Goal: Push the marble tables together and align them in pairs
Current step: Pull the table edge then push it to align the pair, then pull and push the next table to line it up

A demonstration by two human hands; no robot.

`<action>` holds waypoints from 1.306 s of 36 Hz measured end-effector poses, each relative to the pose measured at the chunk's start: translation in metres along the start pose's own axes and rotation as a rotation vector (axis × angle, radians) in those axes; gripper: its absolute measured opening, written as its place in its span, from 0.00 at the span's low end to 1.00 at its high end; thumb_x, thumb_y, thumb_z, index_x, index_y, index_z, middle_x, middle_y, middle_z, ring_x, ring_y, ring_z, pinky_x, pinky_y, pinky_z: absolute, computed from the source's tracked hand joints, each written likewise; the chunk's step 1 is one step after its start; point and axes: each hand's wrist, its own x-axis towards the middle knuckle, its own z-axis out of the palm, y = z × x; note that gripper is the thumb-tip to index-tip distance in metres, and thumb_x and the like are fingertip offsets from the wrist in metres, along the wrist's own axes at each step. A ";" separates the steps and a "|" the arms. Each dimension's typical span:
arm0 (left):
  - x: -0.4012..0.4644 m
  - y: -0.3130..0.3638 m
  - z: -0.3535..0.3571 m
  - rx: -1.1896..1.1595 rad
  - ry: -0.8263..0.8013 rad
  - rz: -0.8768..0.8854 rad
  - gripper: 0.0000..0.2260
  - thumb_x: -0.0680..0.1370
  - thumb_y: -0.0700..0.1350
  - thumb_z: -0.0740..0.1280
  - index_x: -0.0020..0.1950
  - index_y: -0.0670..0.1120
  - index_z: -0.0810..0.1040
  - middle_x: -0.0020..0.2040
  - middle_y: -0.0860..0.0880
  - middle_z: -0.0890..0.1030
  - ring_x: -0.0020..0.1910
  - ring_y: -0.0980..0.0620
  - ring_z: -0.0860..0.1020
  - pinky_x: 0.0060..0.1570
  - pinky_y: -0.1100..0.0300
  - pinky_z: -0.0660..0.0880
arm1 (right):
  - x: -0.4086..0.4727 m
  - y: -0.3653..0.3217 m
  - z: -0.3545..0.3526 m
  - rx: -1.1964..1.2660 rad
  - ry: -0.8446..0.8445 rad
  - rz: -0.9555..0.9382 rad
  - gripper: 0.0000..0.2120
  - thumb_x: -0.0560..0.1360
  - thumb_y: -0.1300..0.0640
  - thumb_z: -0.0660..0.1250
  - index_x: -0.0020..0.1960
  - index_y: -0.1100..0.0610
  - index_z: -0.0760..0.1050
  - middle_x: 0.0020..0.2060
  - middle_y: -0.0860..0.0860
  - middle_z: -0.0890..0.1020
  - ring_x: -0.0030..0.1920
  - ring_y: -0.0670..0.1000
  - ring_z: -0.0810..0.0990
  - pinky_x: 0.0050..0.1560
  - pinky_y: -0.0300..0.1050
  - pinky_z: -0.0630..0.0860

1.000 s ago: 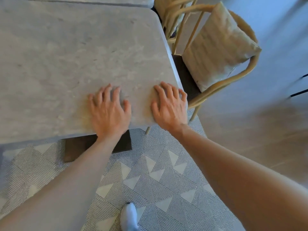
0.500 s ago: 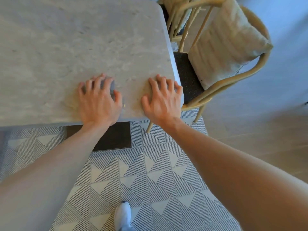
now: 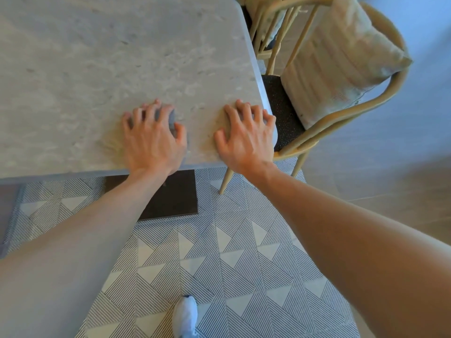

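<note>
The marble table [image 3: 102, 69] is filling the upper left of the head view, its pale grey veined top running out of sight at the top and left edges, so only its near right corner is showing. Both of the person's bare hands are lying palm-down on the top just inside the near edge. The left hand [image 3: 153, 140] is resting with its fingers [image 3: 146, 113] spread and slightly arched, wrist crossing the table's front edge; its grip is apart, closed on nothing. The right hand [image 3: 246, 135] is sitting near the rounded right corner, fingers splayed too, the outer ones reaching toward the side edge and possibly curling over it, though the angle makes that hard to judge. Its grip is likewise apart and flat against the stone.

Under the front edge a dark square base plate [image 3: 170, 196] is showing on a patterned rug [image 3: 231, 264] of striped triangles. Just beside the table's right side a bentwood chair [image 3: 353, 111] is standing with a dark speckled seat [image 3: 280, 106] and a cream cushion [image 3: 341, 57] propped against its back; the seat is tucked partly under the tabletop. A white shoe [image 3: 185, 315] is planted on the rug at the bottom of the view.
</note>
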 end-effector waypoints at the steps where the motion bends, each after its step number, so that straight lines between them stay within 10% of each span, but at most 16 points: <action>1: 0.000 0.001 0.001 0.003 -0.002 0.002 0.20 0.77 0.53 0.55 0.65 0.50 0.76 0.70 0.46 0.76 0.64 0.41 0.72 0.65 0.45 0.64 | 0.000 0.001 0.000 0.002 -0.003 0.000 0.23 0.75 0.43 0.55 0.64 0.53 0.74 0.66 0.53 0.75 0.63 0.57 0.72 0.66 0.58 0.63; 35: 0.010 0.010 -0.003 0.033 -0.221 -0.027 0.23 0.78 0.55 0.55 0.69 0.48 0.73 0.70 0.43 0.74 0.68 0.39 0.70 0.69 0.40 0.62 | 0.013 0.007 -0.011 0.013 -0.215 0.016 0.25 0.75 0.44 0.56 0.69 0.51 0.69 0.68 0.52 0.71 0.66 0.56 0.68 0.69 0.56 0.59; 40: 0.051 0.015 -0.048 -0.460 -0.443 -0.325 0.17 0.80 0.56 0.58 0.61 0.50 0.79 0.62 0.44 0.81 0.60 0.40 0.78 0.62 0.48 0.72 | 0.063 0.010 -0.063 0.229 -0.683 0.133 0.26 0.79 0.43 0.60 0.73 0.52 0.68 0.71 0.54 0.69 0.72 0.58 0.66 0.71 0.57 0.62; 47: 0.103 0.058 -0.131 -1.046 -0.339 -0.559 0.06 0.78 0.50 0.65 0.47 0.60 0.79 0.54 0.47 0.84 0.46 0.48 0.83 0.52 0.50 0.77 | 0.113 -0.008 -0.168 0.817 -0.561 0.380 0.18 0.80 0.49 0.64 0.67 0.55 0.76 0.63 0.55 0.80 0.59 0.53 0.79 0.57 0.44 0.71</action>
